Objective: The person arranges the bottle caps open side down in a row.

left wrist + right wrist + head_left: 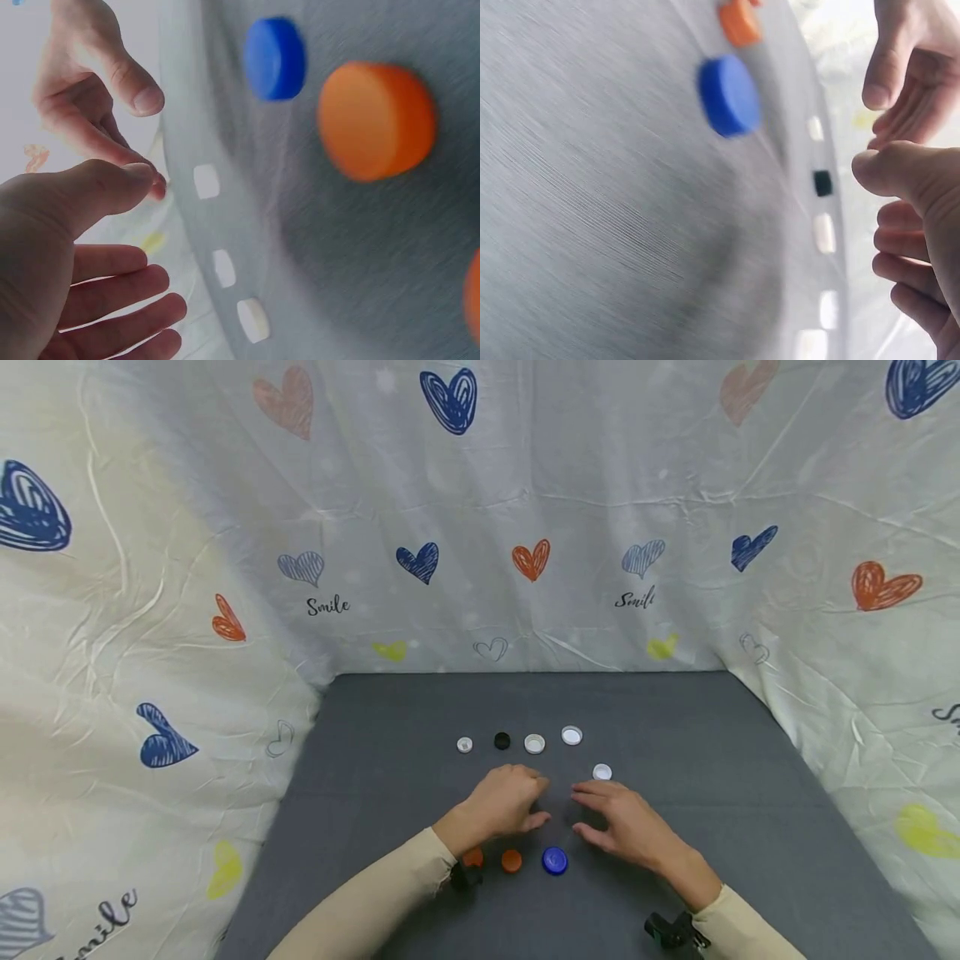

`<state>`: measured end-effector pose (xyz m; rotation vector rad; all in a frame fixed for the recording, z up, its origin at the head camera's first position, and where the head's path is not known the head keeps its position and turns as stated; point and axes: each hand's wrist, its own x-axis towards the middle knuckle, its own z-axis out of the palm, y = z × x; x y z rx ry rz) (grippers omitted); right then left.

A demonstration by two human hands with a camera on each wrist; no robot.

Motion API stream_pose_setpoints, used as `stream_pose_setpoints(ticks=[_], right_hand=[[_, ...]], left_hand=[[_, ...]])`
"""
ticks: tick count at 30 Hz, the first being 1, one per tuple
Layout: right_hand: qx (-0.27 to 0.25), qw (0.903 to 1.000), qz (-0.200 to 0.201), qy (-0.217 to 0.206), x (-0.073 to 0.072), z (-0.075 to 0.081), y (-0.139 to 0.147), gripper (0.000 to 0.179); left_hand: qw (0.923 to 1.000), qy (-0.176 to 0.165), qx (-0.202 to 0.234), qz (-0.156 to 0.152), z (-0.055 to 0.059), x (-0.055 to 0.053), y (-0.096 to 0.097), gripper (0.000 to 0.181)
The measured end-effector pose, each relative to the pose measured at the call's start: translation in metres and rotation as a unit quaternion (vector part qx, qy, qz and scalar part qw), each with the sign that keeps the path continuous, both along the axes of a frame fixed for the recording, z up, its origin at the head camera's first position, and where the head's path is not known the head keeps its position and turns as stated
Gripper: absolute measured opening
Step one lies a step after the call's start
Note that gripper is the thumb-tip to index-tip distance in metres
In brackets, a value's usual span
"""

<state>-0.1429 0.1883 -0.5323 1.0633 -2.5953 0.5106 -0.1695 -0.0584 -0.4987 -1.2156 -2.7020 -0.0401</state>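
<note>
round caps (572, 735) are lying on a grey table (405, 718): four white and one black (the farther group), two orange and one blue nearer. left hand (504, 799) and right hand (628, 823) are hovering between, fingers loose, grasping nothing. cloth backdrop (480, 485) is showing "smile" twice on its far side.

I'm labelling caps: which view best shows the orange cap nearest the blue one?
The left wrist view: the orange cap is largest there, whole, with its face and side showing. The head view shows it small, from above, beside the blue cap; the right wrist view shows it blurred, near the top edge.
</note>
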Motion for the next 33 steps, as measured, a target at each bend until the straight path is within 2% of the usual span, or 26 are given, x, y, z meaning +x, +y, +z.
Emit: stream_pose_setpoints(ticks=[7, 13, 16, 24, 30, 33], right_hand=[[0.010, 0.9990, -0.042, 0.013, -0.020, 0.020, 0.016, 0.048], [0.022, 0.9971, -0.072, -0.004, -0.033, 0.027, 0.029, 0.050], [0.022, 0.9962, -0.084, -0.011, -0.038, 0.029, 0.034, 0.050], [0.030, 0.9957, -0.087, -0.007, -0.046, 0.028, 0.043, 0.050], [0.039, 0.9950, -0.090, -0.018, -0.052, 0.027, 0.047, 0.051], [0.043, 0.9944, -0.095, -0.020, -0.054, 0.025, 0.049, 0.051]], left_hand=[[0.9996, 0.013, 0.015, 0.021, 0.013, -0.020, 0.012, 0.038], [0.9996, 0.007, 0.022, 0.016, 0.018, -0.034, 0.029, 0.040], [0.9997, 0.001, 0.023, 0.009, 0.017, -0.040, 0.037, 0.036], [0.9998, 0.016, 0.012, -0.001, 0.013, -0.050, 0.060, 0.038], [0.9999, -0.008, 0.001, 0.011, 0.011, -0.055, 0.074, 0.036], [0.9995, -0.024, 0.002, 0.019, 0.005, -0.058, 0.080, 0.035]])
